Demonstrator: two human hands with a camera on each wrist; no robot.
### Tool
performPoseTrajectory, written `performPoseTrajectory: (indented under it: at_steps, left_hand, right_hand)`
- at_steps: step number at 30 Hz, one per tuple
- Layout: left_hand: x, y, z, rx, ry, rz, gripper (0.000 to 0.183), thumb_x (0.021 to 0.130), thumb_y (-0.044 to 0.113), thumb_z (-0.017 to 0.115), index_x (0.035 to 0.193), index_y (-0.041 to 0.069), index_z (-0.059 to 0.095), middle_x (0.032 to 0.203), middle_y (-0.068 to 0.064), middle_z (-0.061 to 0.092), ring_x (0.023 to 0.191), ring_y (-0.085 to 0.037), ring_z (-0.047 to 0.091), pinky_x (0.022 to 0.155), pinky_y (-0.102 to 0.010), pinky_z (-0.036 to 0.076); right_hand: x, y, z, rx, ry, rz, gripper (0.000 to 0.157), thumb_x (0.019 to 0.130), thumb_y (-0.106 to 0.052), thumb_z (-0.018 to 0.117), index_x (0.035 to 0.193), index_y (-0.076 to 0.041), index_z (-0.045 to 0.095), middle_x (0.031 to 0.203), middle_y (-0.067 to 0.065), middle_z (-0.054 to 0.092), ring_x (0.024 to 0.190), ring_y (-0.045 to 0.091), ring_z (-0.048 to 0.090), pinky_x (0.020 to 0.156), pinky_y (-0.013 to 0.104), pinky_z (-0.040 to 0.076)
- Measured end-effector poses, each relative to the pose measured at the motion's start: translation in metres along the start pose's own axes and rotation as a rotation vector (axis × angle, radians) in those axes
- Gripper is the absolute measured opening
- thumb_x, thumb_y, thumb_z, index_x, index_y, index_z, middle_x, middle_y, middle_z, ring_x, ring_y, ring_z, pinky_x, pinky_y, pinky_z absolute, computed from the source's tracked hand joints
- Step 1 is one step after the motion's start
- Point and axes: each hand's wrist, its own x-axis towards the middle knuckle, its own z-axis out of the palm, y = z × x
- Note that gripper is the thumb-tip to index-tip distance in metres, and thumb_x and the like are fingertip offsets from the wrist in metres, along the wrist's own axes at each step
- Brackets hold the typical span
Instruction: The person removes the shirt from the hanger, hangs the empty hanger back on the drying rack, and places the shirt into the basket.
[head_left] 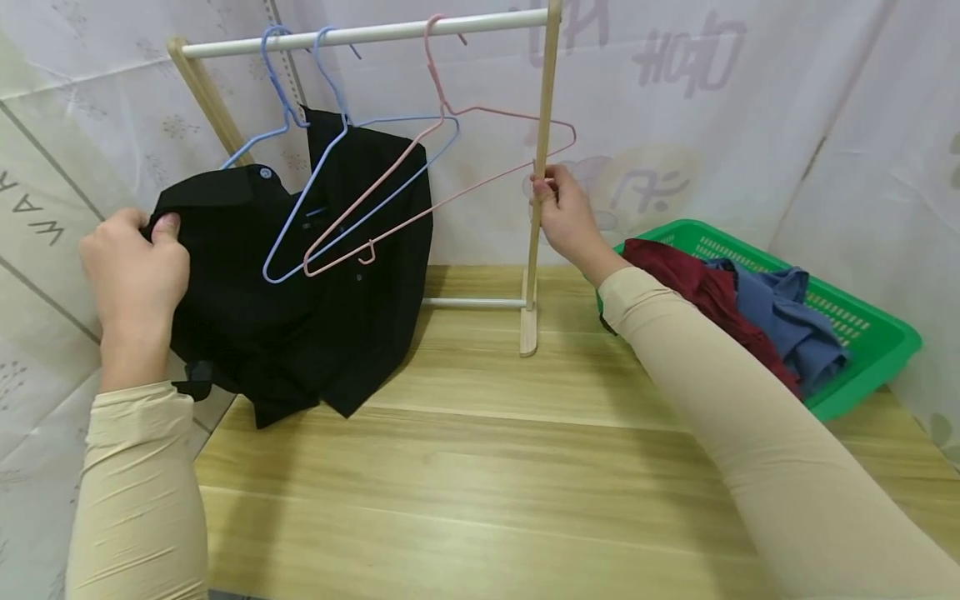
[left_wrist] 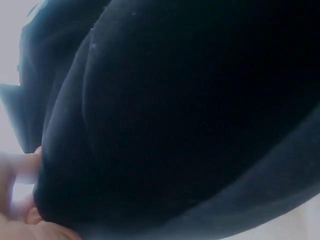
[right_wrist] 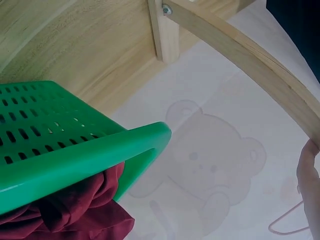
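Observation:
A black buttoned shirt (head_left: 247, 275) hangs at the left of a small clothes rack on a blue hanger (head_left: 273, 83), whose lower part the cloth hides. My left hand (head_left: 135, 271) pinches the shirt's left edge between thumb and fingers. Dark cloth (left_wrist: 165, 115) fills most of the left wrist view. At the rack's right side, my right hand (head_left: 567, 212) grips the wooden post (head_left: 550, 83); in the right wrist view the post (right_wrist: 250, 65) runs up to that hand. In front of the shirt hang a second blue hanger (head_left: 330, 146) and a pink hanger (head_left: 435, 67), both bare.
A white rod (head_left: 382, 33) forms the rack's top, and its wooden foot (head_left: 528, 333) stands on the wood-grain table (head_left: 480, 492). At the right is a green basket (head_left: 870, 354) holding a dark red garment (head_left: 690, 279) and a blue one (head_left: 787, 321). Printed curtains (head_left: 847, 83) surround the table.

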Motion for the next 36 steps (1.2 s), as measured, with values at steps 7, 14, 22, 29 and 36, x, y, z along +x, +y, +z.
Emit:
performPoseTrajectory:
  at_steps: [7, 14, 22, 29, 36]
  left_hand:
    - [-0.001, -0.002, -0.007, -0.002, 0.088, -0.051, 0.044, 0.101, 0.032, 0.044, 0.088, -0.009, 0.054, 0.117, -0.031, 0.060, 0.121, -0.047, 0.051, 0.097, -0.054, 0.038]
    - [-0.014, -0.026, -0.012, -0.003, 0.163, -0.103, 0.039, 0.101, 0.034, 0.046, 0.089, -0.002, 0.056, 0.109, -0.023, 0.059, 0.118, -0.039, 0.054, 0.090, -0.045, 0.038]
    - [-0.044, -0.059, -0.016, -0.005, 0.209, -0.160, 0.039, 0.100, 0.034, 0.047, 0.100, -0.003, 0.057, 0.102, -0.016, 0.057, 0.110, -0.036, 0.052, 0.077, -0.032, 0.031]
    - [-0.069, -0.088, -0.019, -0.055, 0.237, -0.207, 0.030, 0.097, 0.036, 0.051, 0.068, 0.033, 0.046, 0.070, 0.028, 0.033, 0.069, 0.014, 0.030, 0.068, -0.019, 0.028]
    - [-0.090, -0.117, -0.014, -0.084, 0.228, -0.183, 0.029, 0.094, 0.031, 0.055, 0.067, 0.019, 0.054, 0.065, 0.035, 0.033, 0.083, 0.000, 0.045, 0.087, -0.028, 0.032]
  right_hand:
    - [-0.001, -0.001, 0.003, 0.004, 0.015, 0.005, 0.048, 0.101, -0.043, 0.037, 0.132, -0.008, 0.047, 0.110, 0.012, 0.059, 0.105, 0.025, 0.059, 0.087, 0.034, 0.049]
    - [-0.001, -0.001, 0.008, -0.005, 0.019, -0.010, 0.047, 0.101, -0.042, 0.037, 0.131, -0.007, 0.048, 0.111, 0.017, 0.060, 0.103, 0.026, 0.059, 0.085, 0.034, 0.050]
    - [-0.001, -0.001, 0.011, -0.023, 0.042, -0.028, 0.044, 0.102, -0.038, 0.039, 0.130, -0.006, 0.049, 0.109, 0.020, 0.062, 0.096, 0.022, 0.060, 0.082, 0.033, 0.050]
    - [0.000, -0.002, 0.013, -0.006, 0.039, -0.030, 0.045, 0.102, -0.040, 0.039, 0.129, -0.006, 0.050, 0.107, 0.019, 0.061, 0.095, 0.023, 0.059, 0.084, 0.035, 0.051]
    - [-0.001, -0.008, 0.011, 0.008, 0.037, -0.018, 0.044, 0.102, -0.038, 0.040, 0.129, -0.004, 0.049, 0.112, 0.023, 0.061, 0.098, 0.024, 0.060, 0.086, 0.035, 0.052]
